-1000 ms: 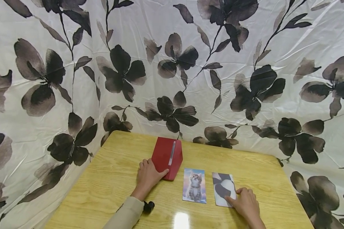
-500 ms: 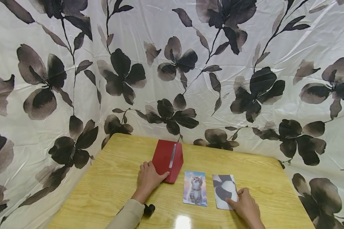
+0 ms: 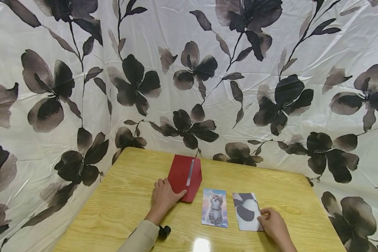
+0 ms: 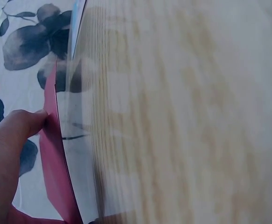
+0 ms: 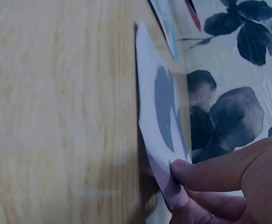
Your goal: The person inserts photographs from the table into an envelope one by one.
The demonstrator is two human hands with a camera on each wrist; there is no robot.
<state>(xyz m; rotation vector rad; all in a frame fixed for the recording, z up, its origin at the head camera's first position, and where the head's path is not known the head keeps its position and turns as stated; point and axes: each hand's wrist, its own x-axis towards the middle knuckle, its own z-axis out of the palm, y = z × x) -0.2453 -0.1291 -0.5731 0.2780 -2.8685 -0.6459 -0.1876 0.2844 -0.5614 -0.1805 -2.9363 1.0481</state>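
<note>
On the table lies a red envelope [image 3: 182,176] with a silvery strip near its pointed flap. My left hand [image 3: 165,197] holds its near end, with the thumb across its face and the fingers at its left edge; in the left wrist view the thumb [image 4: 31,122] presses on it. A grey-and-white patterned card [image 3: 247,211] lies to the right. Between thumb and fingers, my right hand [image 3: 274,224] pinches its lower right side, and the right wrist view shows that corner of the card [image 5: 156,107] bent upward. A kitten picture card [image 3: 214,208] lies flat between envelope and patterned card.
The yellow wood-grain table [image 3: 138,164] bears a bright light reflection near its front. A small black object [image 3: 164,231] sits at the left wrist. White cloth [image 3: 189,94] with dark flowers hangs behind and to the sides.
My right thumb has slid back toward the patterned card's right edge, uncovering more of its face. My left hand and the envelope keep their places; the view has tilted slightly.
</note>
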